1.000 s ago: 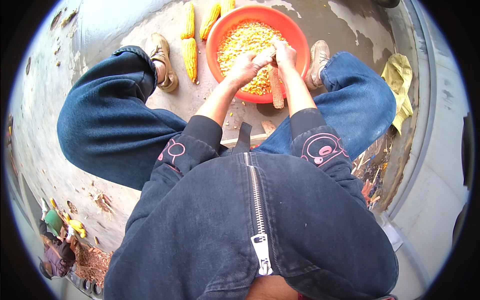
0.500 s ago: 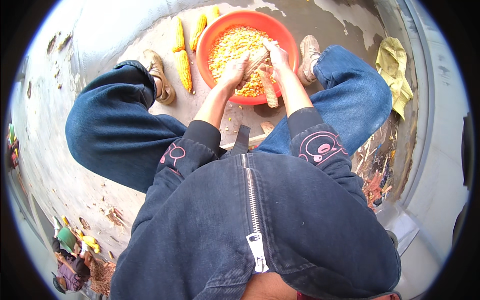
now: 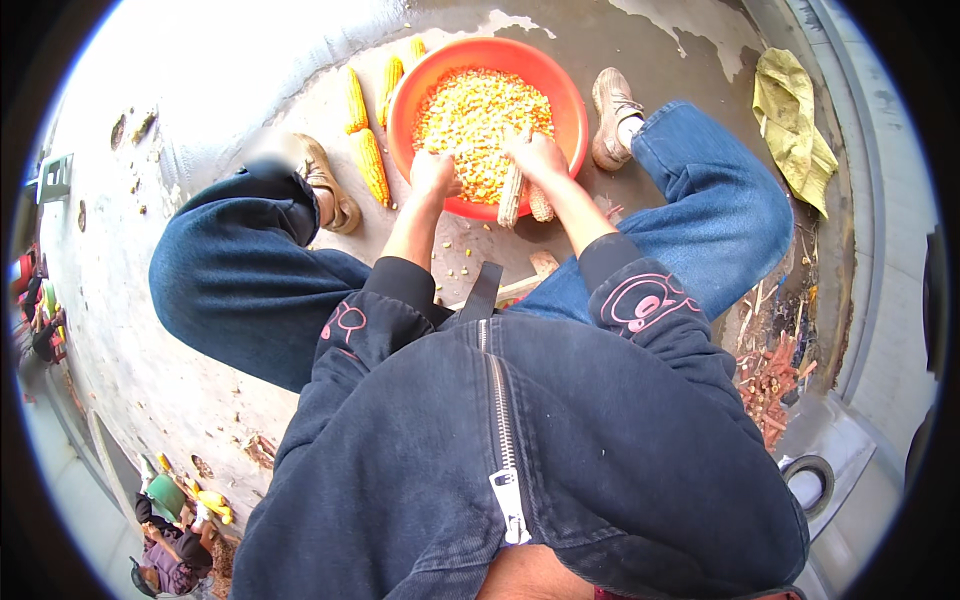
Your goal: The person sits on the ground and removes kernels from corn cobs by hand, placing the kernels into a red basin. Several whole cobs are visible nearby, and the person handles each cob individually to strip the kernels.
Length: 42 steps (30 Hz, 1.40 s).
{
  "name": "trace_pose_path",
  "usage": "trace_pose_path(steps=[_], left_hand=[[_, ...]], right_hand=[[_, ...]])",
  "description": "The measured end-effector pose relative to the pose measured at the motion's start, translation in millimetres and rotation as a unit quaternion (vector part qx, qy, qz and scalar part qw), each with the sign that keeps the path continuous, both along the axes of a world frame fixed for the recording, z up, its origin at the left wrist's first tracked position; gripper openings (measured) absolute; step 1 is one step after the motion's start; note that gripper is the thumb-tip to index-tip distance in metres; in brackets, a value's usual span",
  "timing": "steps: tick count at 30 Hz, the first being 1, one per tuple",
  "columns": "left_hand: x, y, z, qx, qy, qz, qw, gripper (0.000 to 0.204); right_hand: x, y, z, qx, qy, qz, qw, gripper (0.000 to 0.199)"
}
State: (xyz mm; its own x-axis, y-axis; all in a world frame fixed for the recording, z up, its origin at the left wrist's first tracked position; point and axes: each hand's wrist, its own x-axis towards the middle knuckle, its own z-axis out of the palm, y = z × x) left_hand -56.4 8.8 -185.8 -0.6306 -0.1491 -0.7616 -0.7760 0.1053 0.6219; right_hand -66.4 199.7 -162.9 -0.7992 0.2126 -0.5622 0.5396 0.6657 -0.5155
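A red basin (image 3: 568, 95) full of loose yellow corn kernels (image 3: 480, 115) sits on the ground between my feet. Over its near right side, my right hand (image 3: 537, 158) is closed round a pale, mostly bare corn cob (image 3: 511, 197) that points back toward me. A second, browner cob (image 3: 541, 206) shows beside it, under my wrist at the rim; I cannot tell whether the hand grips it too. My left hand (image 3: 435, 176) is at the near left of the basin, apart from the cobs. Its fingers are curled, and what they hold, if anything, is hidden.
Several full yellow ears of corn (image 3: 369, 168) lie left of the basin. A yellow-green sack (image 3: 790, 125) rests at the right by the wall. Reddish bits (image 3: 768, 385) are heaped at the lower right. Another person (image 3: 180, 560) sits at the lower left near a green container (image 3: 165, 496).
My hands, earlier together on the cob, have come apart. My left hand has moved left off it, while my right hand keeps the cob, turned toward me. The whole view has shifted slightly.
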Motion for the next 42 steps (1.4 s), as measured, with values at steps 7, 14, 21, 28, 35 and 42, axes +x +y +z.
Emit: trace_pose_path(steps=[7, 14, 21, 28, 35, 42], left_hand=[[7.3, 17.8, 1.0, 0.070, -0.082, 0.012, 0.994, 0.057], [9.8, 42.6, -28.2, 0.110, -0.020, 0.094, 0.989, 0.083], [-34.9, 70.4, -9.7, 0.103, 0.068, 0.042, 0.991, 0.102], [-89.2, 90.5, -82.2, -0.093, 0.157, -0.069, 0.981, 0.104], [-63.2, 122.0, -23.1, -0.242, 0.249, -0.419, 0.839, 0.076], [-5.0, 81.4, 6.9, -0.333, 0.231, -0.601, 0.689, 0.055]], right_hand=[[7.6, -8.5, -12.6, 0.068, 0.022, 0.060, 0.996, 0.047], [-4.7, 23.0, -43.0, -0.142, 0.076, -0.230, 0.960, 0.042], [-12.1, 37.2, 6.3, -0.250, 0.116, -0.346, 0.897, 0.013], [-19.5, 38.0, 28.8, -0.324, 0.110, -0.377, 0.861, 0.012], [-29.1, 53.3, 77.4, -0.387, 0.138, -0.383, 0.827, 0.010], [-36.7, 82.5, 119.6, -0.517, 0.132, -0.412, 0.738, 0.036]])
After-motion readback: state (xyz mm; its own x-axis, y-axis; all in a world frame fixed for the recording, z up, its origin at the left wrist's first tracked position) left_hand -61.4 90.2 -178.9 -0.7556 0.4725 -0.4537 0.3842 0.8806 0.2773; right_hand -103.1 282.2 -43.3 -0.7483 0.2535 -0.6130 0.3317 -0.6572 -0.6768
